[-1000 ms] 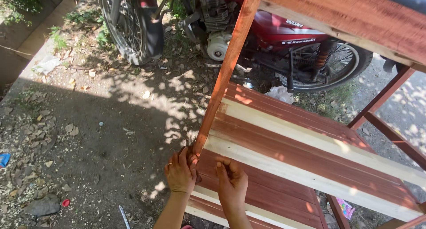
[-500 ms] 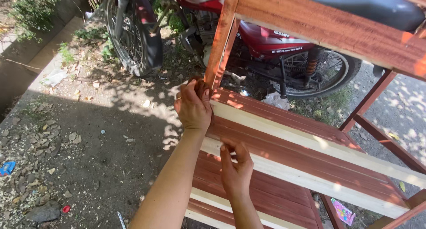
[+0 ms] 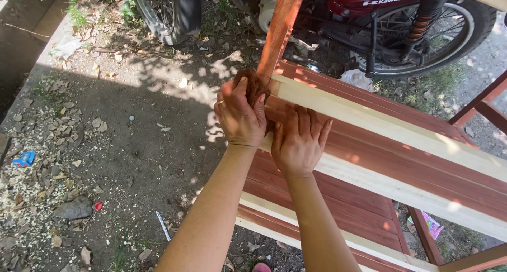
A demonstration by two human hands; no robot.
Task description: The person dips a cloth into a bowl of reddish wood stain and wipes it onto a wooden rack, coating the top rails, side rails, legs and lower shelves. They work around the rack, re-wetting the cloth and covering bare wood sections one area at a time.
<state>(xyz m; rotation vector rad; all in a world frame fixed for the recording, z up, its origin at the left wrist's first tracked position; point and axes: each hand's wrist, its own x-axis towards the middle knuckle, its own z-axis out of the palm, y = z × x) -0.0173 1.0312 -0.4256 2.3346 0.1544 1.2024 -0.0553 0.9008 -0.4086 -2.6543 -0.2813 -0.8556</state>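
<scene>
- Standing on dirt ground, a wooden shelf frame point(image 3: 380, 161) fills the right half of the view, its slats alternating reddish-brown and pale.
- A red motorcycle point(image 3: 380, 3) is parked behind the frame, its wheels on the dirt and grass.
- The reddish upright post point(image 3: 280, 29) rises from the near left corner of the frame, tilted slightly in the view.
- The left hand point(image 3: 240, 116) is curled over a brown stained rag point(image 3: 253, 84), gripping it and pressing it against the foot of the post where it meets the top pale slat point(image 3: 391, 127); the rag sits just beyond the fingertips.
- The right hand point(image 3: 298, 140) lies open and flat, palm down, fingers spread on the reddish slat point(image 3: 422, 166), just beside the left hand and holding nothing.
- A small red cap point(image 3: 97, 205) lies on the ground, well apart.
</scene>
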